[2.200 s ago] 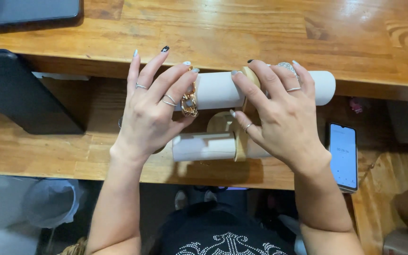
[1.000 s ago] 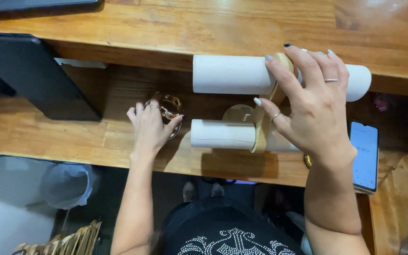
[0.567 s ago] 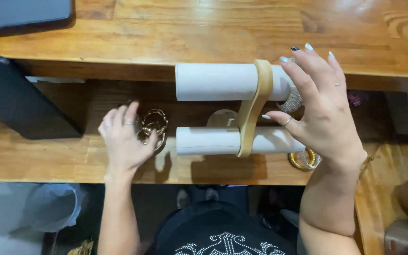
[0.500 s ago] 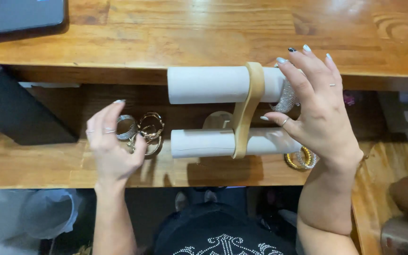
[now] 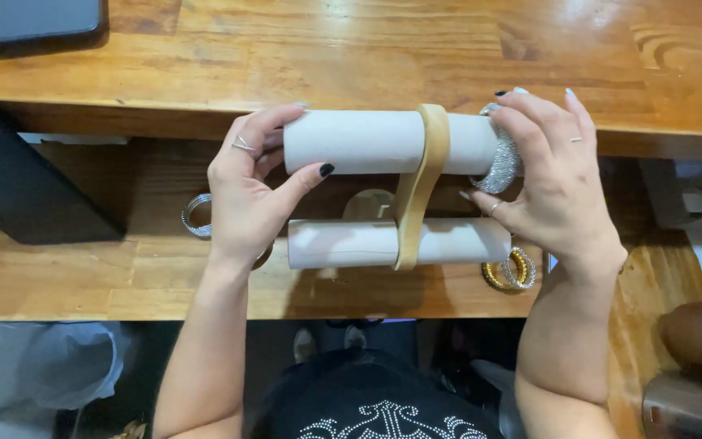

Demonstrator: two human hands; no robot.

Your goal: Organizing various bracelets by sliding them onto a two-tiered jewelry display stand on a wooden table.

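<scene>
Wooden table (image 5: pixel 351 49), glossy orange-brown planks, took up most of the view, stepping down to a lower shelf (image 5: pixel 75 284). Bracelet stand (image 5: pixel 400 187) sat between them: two white cylinders, upper and lower, joined by a curved tan wood upright. Left hand (image 5: pixel 245 195) gripped the upper cylinder's left end, thumb across the front. Right hand (image 5: pixel 554 187) pinched a sparkly silver bangle (image 5: pixel 501 162) on that cylinder's right end. Gold and silver bangles (image 5: pixel 512 271) lay beside the lower cylinder; another silver bangle (image 5: pixel 195 215) lay left.
</scene>
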